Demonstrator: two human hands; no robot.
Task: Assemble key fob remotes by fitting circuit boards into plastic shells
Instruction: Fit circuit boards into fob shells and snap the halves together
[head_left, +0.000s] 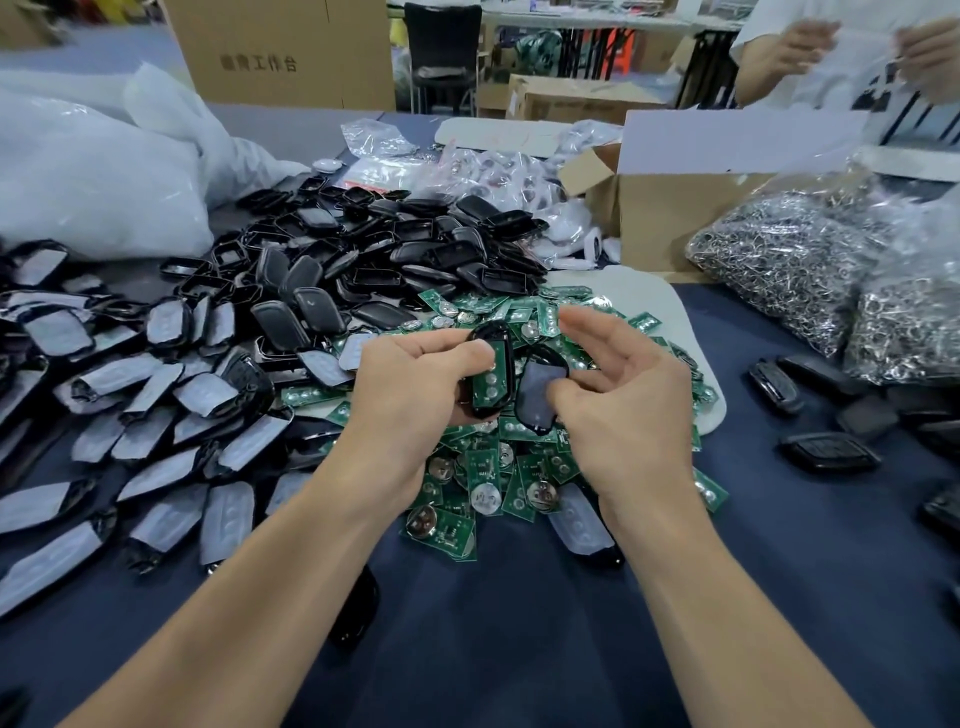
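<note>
Head view. Left grip is curled round a black shell with a green board seated in it, thumb pressing the top edge. Right grip pinches a second shell half just beside the first, edges nearly touching, with the index finger raised free.

Both sit mid-frame over the loose board pile, which lies partly on a white pad.

Writing: the cardboard box upper left reads "工作台"; the first two characters are too blurred to read.

Edges and room:
- Empty black shells are heaped behind the boards.
- Film-covered shells fill the left side.
- Bagged metal rings and an open carton crowd the right.
- Dark fobs lie at the right edge.
- Bare blue surface shows lower centre between the forearms.
- Another person's hands are upper right, well apart.
</note>
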